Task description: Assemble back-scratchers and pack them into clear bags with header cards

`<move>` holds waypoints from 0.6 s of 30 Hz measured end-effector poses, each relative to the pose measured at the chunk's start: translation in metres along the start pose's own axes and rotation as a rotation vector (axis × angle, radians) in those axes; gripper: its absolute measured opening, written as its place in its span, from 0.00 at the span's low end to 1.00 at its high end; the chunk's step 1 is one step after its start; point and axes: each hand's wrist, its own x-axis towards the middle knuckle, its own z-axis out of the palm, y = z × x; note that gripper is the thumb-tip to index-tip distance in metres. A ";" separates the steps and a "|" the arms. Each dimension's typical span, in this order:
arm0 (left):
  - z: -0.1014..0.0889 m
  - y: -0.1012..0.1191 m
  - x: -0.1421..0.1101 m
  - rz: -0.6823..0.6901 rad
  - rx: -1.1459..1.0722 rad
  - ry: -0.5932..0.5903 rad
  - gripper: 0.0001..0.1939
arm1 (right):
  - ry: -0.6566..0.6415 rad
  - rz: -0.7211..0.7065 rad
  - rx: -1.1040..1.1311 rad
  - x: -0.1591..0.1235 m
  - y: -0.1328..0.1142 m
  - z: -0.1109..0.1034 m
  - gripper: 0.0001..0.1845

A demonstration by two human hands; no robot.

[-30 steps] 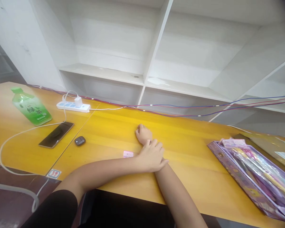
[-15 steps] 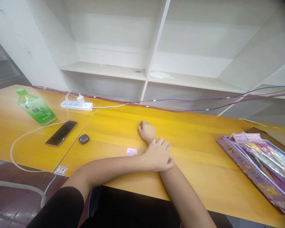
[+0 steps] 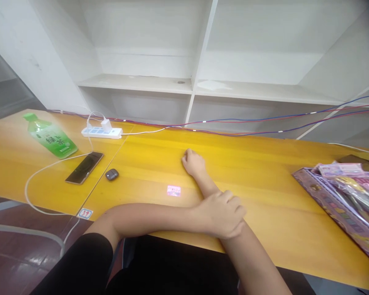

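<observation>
My left hand (image 3: 223, 214) lies across my right forearm (image 3: 255, 254), its fingers wrapped over the top of it. Farther forward, my right hand (image 3: 194, 163) rests on the yellow wooden table (image 3: 150, 159) with its fingers curled into a loose fist; nothing shows in it. A small pink printed sticker (image 3: 174, 191) is on the tabletop to the left of my right forearm. Left of that sits a dark earbud case (image 3: 112, 174).
A phone (image 3: 85, 168), a green drink bottle (image 3: 51, 137) and a white power strip (image 3: 102, 132) with cables are on the left. Packaged items fill a purple patterned box (image 3: 335, 209) at right. White shelving (image 3: 135, 84) stands behind the table, with blue and red wires along it.
My left hand has slid down my right forearm, from near the wrist toward the elbow. My right hand stays on the table, still curled. The view has shifted slightly.
</observation>
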 end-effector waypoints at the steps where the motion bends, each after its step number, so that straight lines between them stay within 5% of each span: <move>1: 0.000 0.002 0.000 0.008 0.002 0.001 0.23 | 0.003 0.001 0.000 0.000 0.000 0.000 0.16; 10: -0.003 -0.061 0.006 -0.554 0.139 -0.055 0.27 | -0.016 0.093 -0.028 0.004 -0.009 0.003 0.18; 14: -0.006 -0.066 0.004 -0.513 0.119 -0.080 0.25 | -0.008 0.088 -0.022 0.004 -0.010 0.003 0.17; 18: -0.011 -0.041 0.003 -0.365 0.039 -0.105 0.23 | 0.008 -0.008 0.006 -0.002 -0.004 -0.003 0.17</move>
